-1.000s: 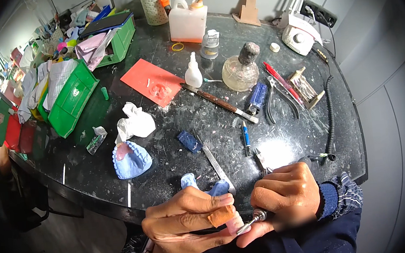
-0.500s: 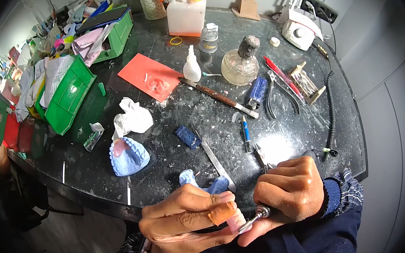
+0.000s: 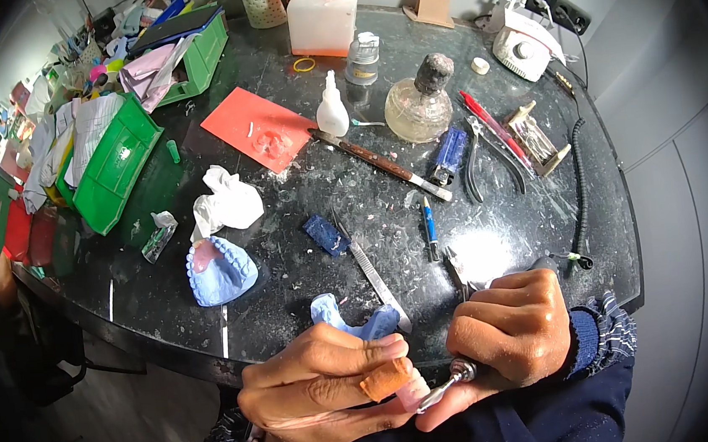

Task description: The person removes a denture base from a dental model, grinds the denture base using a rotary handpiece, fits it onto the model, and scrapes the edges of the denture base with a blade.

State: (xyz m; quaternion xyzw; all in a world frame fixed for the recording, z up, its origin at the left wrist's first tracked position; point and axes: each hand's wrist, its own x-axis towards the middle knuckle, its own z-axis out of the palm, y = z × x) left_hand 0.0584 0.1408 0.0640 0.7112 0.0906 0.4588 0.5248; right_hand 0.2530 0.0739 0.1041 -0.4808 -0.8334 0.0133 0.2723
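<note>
Close to my body, my left hand (image 3: 327, 392) pinches a small pink denture piece (image 3: 413, 391) between its fingers; an orange-brown wrap covers one fingertip. My right hand (image 3: 515, 329) is closed round a rotary handpiece (image 3: 463, 370), its body mostly hidden in the fist. The silver bur (image 3: 435, 396) points left and meets the pink piece, or nearly so. My right thumb reaches toward the piece beneath the bur. Just beyond my left hand lies a blue plaster jaw model (image 3: 354, 320). Another blue model (image 3: 222, 270), with teeth and a pink plate, sits farther left.
A metal wax knife (image 3: 373, 278) and a dark blue block (image 3: 324, 235) lie mid-bench. Pliers (image 3: 484, 163), a glass burner (image 3: 418, 110), a brush (image 3: 383, 164) and a red wax sheet (image 3: 257, 128) are farther back. Green bins (image 3: 120, 170) stand left; a coiled cable (image 3: 581, 193) runs right.
The whole scene has shifted slightly up and left in the picture. Both hands keep nearly the same grip and place, with the bur still at the pink piece.
</note>
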